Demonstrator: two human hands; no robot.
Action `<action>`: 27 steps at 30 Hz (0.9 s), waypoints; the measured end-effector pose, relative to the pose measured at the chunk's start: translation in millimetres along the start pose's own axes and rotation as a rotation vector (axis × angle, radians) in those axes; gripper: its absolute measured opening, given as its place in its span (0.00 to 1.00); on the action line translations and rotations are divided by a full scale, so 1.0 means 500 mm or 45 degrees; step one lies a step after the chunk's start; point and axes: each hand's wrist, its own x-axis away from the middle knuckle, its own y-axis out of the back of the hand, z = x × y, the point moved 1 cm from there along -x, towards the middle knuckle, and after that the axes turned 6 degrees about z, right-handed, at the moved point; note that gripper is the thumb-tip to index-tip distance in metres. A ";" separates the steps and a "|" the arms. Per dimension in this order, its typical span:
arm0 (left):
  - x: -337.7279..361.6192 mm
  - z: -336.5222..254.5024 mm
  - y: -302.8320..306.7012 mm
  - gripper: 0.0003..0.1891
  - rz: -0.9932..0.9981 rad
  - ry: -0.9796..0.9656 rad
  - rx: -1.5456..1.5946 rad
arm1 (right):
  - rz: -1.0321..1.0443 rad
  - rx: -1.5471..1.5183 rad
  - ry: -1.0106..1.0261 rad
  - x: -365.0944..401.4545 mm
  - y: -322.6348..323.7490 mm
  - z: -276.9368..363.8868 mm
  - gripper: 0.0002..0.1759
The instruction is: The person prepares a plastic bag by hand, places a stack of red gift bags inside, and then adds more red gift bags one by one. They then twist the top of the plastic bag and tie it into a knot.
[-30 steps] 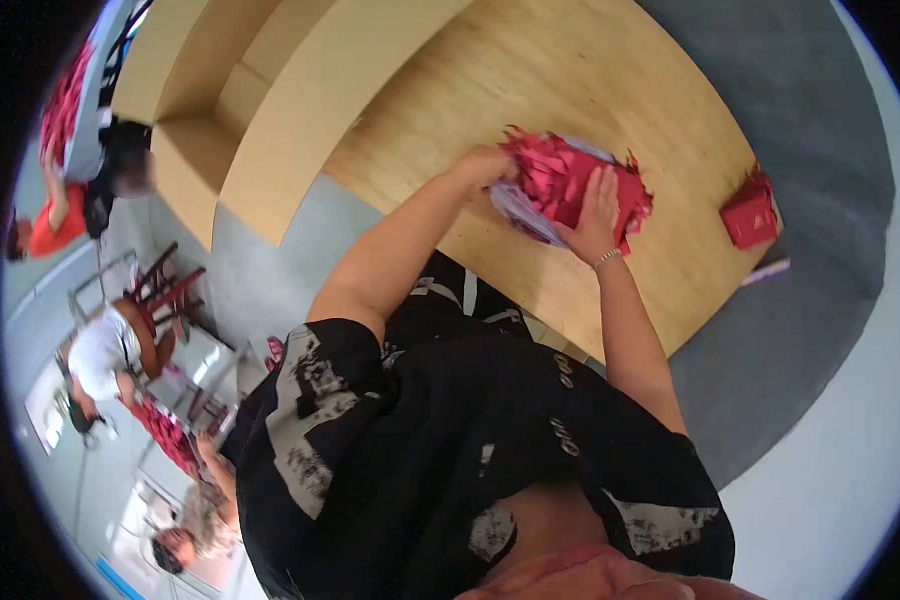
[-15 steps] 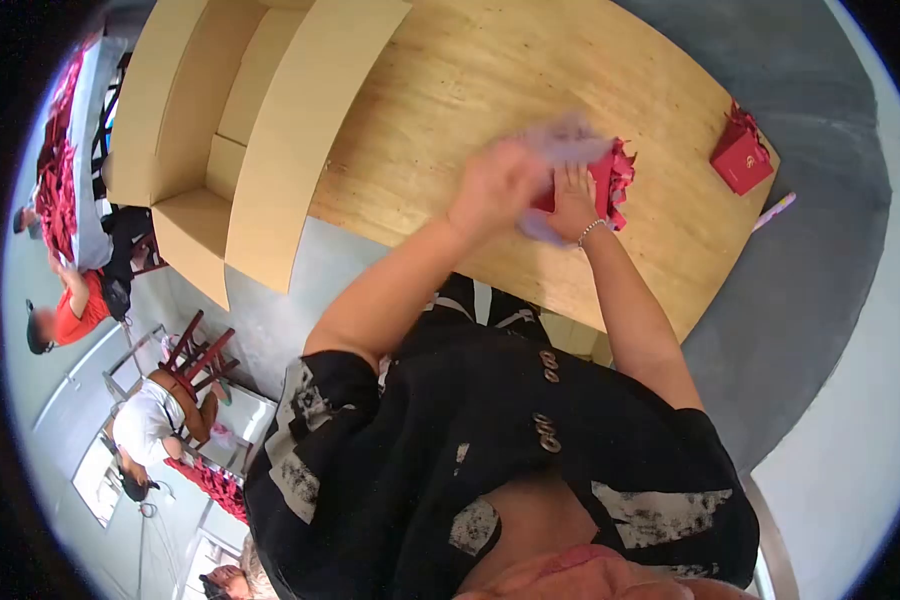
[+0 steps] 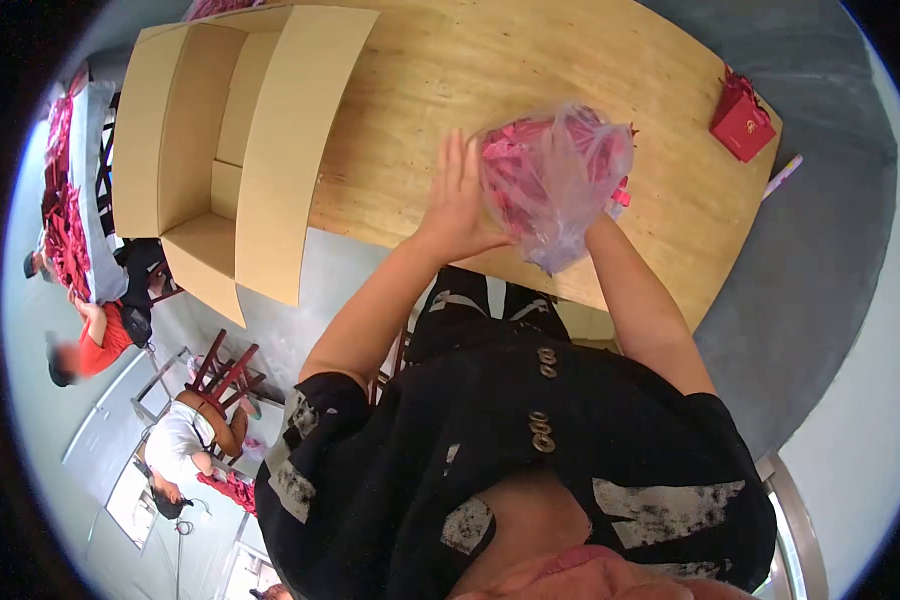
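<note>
A clear plastic bag (image 3: 562, 190) with red ribbon-trimmed items (image 3: 515, 165) inside bulges over the wooden table (image 3: 420, 90). At the bag's left side, my left hand (image 3: 458, 205) stands upright with its fingers stretched out and its thumb by the bag's lower edge. Only the edge of my right hand (image 3: 602, 230) shows at the bag's lower right; its fingers are hidden by the plastic. Some pink-red ribbon (image 3: 622, 192) pokes out beside the bag.
An open cardboard box (image 3: 270, 150) stands at the left. A small red gift bag (image 3: 743, 125) sits near the right edge, with a pale wrapped stick (image 3: 783, 176) beyond it. Co-workers (image 3: 175, 440) and red ribbon piles (image 3: 65, 220) are at the far left.
The plastic bag, earlier blurred over the red item, now stands full and raised between my hands. My left hand has moved left and down; my right hand has gone behind the plastic.
</note>
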 end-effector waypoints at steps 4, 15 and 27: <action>-0.064 0.011 -0.051 0.54 0.055 -0.006 0.004 | -0.113 -0.024 0.016 0.020 0.057 0.030 0.35; -0.059 -0.029 -0.116 0.14 -0.058 -0.354 0.313 | -0.067 0.245 0.033 0.026 0.026 0.010 0.37; -0.026 0.026 -0.093 0.65 -0.185 0.088 -0.004 | 0.125 -0.189 0.050 0.051 0.088 0.028 0.54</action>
